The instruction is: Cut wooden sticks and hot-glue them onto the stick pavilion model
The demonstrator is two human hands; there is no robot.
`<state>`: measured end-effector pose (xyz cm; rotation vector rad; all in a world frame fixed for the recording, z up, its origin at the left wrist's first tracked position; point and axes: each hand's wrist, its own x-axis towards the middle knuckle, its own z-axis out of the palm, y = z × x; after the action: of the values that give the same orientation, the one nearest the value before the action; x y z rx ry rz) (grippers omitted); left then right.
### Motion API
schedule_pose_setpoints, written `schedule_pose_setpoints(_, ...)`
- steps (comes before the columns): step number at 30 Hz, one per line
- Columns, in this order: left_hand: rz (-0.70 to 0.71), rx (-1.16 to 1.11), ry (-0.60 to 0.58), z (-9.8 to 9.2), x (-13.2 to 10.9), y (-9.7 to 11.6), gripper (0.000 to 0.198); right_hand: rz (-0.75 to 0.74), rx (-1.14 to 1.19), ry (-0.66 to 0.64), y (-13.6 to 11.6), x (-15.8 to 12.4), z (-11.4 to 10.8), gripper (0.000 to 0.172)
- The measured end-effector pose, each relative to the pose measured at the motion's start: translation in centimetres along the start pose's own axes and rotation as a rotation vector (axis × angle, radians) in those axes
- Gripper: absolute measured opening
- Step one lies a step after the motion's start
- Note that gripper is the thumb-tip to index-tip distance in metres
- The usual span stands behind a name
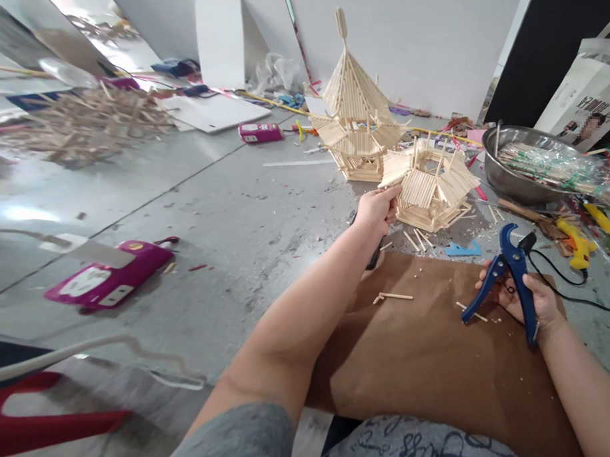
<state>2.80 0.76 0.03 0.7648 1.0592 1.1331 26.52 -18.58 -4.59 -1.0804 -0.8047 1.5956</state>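
Low stick model (431, 193), one roofed tier of pale wooden sticks, standing on the grey floor (235, 213) just beyond the far edge of the brown board (420, 366) and touching or nearly touching the taller stick pavilion (353, 117); left hand (378, 211) reaching to its near-left roof panel, grip closed on the panel's edge; right hand (530, 300) resting on the board, grip wrapped round one handle of the blue cutter (508, 275), whose handles stand spread, with nothing seen in its blade.

Handling, as a judgement: glued sticks of this kind are likely brittle at the joints, so a hold on the base frame would serve better than a pull on a single roof panel; the cutter is best kept low and well apart from the model; the loose sticks (395, 297) on the board could snag anything set down there.

Hard to make out: the left fingertips, hidden behind the roof edge, so the firmness of the hold is uncertain; a dark object under the left wrist, mostly covered; the contents of the steel bowl (507, 179), blurred under clear wrapping; the stick heap (88, 121) at far left, smeared by motion.
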Motion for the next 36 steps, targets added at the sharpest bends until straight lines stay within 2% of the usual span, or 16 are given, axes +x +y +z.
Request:
schedule_pose_setpoints(9, -0.026, -0.019, -0.071, -0.5, 0.5, 0.2, 0.023, 0.006, -0.008, -0.009, 0.0, 0.0, 0.1, 0.04)
schedule_pose_setpoints(13, -0.018, -0.017, -0.076, -0.5, 0.6, 0.1, 0.023, 0.013, 0.063, -0.021, -0.1, 0.0, 0.2, 0.038)
schedule_pose_setpoints(19, -0.001, -0.003, -0.067, -0.3, 0.5, 0.3, 0.025, 0.01, 0.021, -0.023, 0.1, 0.0, 0.0, 0.041)
schedule_pose_setpoints(25, -0.003, -0.003, -0.092, -0.5, 0.6, 0.3, 0.025, -0.004, -0.011, 0.025, -0.5, -0.1, 0.7, 0.042)
schedule_pose_setpoints(30, -0.026, 0.005, -0.129, -0.9, 0.9, 0.4, 0.023, -0.117, 0.047, 0.15, -2.9, 0.0, 1.6, 0.036)
schedule_pose_setpoints(33, -0.04, 0.019, -0.147, -1.1, 0.9, 0.6, 0.022, -0.208, -0.122, 0.305, -4.9, 0.2, 2.2, 0.026)
schedule_pose_setpoints(36, -0.059, 0.022, -0.162, -1.1, 0.9, 0.7, 0.021, -0.202, -0.649, 0.487, -6.3, 0.9, 3.1, 0.026)
